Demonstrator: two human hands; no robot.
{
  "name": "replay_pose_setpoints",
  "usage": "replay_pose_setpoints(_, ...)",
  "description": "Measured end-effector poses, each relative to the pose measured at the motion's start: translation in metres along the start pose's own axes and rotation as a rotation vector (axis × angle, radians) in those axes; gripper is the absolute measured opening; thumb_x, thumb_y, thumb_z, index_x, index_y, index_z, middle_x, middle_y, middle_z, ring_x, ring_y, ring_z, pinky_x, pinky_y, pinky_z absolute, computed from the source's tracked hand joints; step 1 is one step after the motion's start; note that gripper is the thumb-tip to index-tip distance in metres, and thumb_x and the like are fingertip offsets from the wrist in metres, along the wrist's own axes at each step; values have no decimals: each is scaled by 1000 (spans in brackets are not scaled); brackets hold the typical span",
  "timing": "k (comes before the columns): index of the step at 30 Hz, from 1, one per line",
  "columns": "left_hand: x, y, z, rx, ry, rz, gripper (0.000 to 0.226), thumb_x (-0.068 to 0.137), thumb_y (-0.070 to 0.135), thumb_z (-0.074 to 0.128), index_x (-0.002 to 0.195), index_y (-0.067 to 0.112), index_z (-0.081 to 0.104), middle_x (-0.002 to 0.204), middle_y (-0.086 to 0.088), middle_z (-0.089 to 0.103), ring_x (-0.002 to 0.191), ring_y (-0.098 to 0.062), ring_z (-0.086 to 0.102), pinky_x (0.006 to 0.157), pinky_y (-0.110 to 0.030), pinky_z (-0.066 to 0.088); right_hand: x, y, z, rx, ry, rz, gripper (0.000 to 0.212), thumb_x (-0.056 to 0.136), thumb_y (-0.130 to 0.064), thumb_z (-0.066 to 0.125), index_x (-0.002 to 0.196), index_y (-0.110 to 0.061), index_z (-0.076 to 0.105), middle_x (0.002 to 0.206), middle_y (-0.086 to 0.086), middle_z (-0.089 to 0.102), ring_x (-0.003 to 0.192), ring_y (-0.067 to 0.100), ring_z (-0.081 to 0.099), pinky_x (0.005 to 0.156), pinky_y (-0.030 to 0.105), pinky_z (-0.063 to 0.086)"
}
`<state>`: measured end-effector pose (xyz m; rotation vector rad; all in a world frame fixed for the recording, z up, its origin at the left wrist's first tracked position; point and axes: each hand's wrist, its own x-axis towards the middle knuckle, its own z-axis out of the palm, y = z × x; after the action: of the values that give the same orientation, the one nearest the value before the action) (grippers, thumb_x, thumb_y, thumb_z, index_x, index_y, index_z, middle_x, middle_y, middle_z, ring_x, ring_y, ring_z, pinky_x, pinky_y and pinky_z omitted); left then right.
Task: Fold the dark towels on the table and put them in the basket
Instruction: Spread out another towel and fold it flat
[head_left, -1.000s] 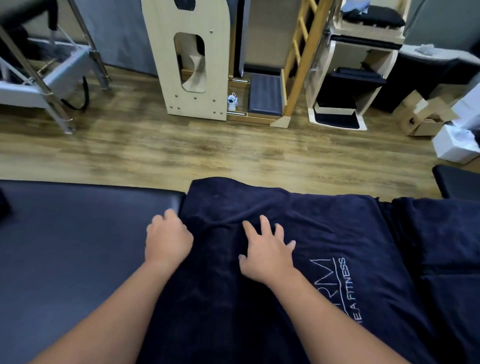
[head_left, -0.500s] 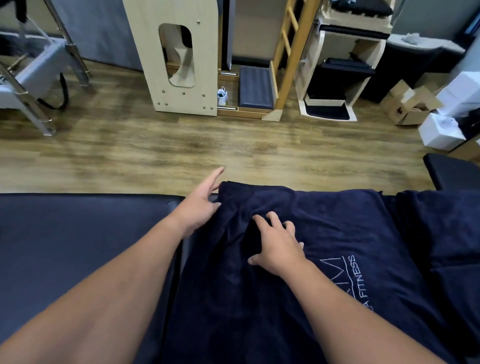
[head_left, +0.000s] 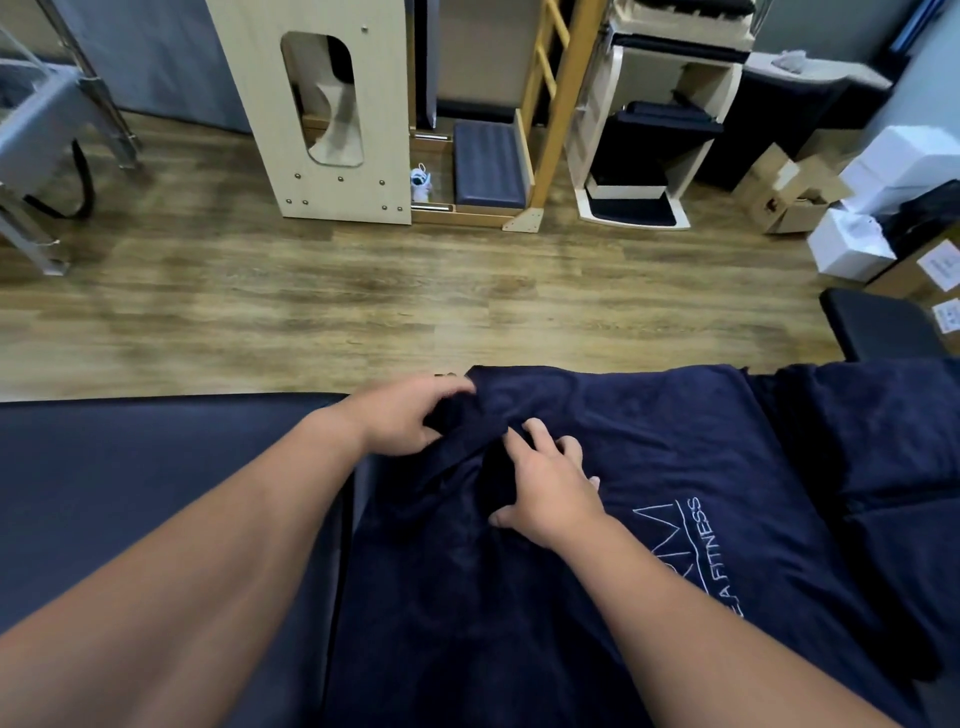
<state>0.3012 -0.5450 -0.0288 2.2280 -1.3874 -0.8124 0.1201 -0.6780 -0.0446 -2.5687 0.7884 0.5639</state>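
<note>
A dark navy towel (head_left: 649, 457) with white lettering lies spread over the black padded table (head_left: 156, 467). My left hand (head_left: 410, 415) grips the towel's far left corner at the table's far edge, with fingers curled round the cloth. My right hand (head_left: 545, 478) rests on the towel just right of that corner, its fingers spread and pressing the cloth down. More dark towel fabric (head_left: 883, 457) is bunched at the right. No basket is in view.
Beyond the table is wooden floor (head_left: 363, 291). Wooden exercise equipment (head_left: 322, 114) and a ladder frame (head_left: 556, 104) stand at the back. Cardboard and white boxes (head_left: 852, 208) are stacked at the right, and a black padded stool (head_left: 878, 327) stands near the table's right end.
My left hand moved from the towel's left edge up to its far corner and closed on it. My right hand stayed on the towel, shifting slightly toward the corner.
</note>
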Motion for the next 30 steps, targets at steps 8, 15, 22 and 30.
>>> replay_pose_setpoints(8,-5,-2,10,123,139,-119,9,89,16,72,86,25,69,77,7,61,78,-18,59,73,-32,49,-2,0,-2,-2,1,2,106,70,-44,88,150,-47,17,156,-18,6,141,29,12,102,71,35)
replay_pose_setpoints(15,-30,-43,-50,-322,909,-665,6,94,10,67,91,7,71,83,-13,68,83,-30,64,74,-28,49,-4,1,-2,15,4,-9,100,70,-43,88,145,-51,22,156,-18,7,142,31,11,102,69,36)
replay_pose_setpoints(22,-68,-61,-40,117,318,-889,41,90,49,68,94,10,56,104,-18,67,103,-40,61,85,-40,49,-4,1,-2,30,12,-9,96,69,-40,88,141,-51,26,154,-19,10,138,29,15,100,70,36)
replay_pose_setpoints(30,-100,-45,4,-170,512,-931,32,84,35,75,86,10,56,98,-8,63,102,-35,60,76,-37,47,-13,1,17,67,62,38,95,86,-37,76,154,-52,11,165,-22,-4,154,23,-8,115,71,11)
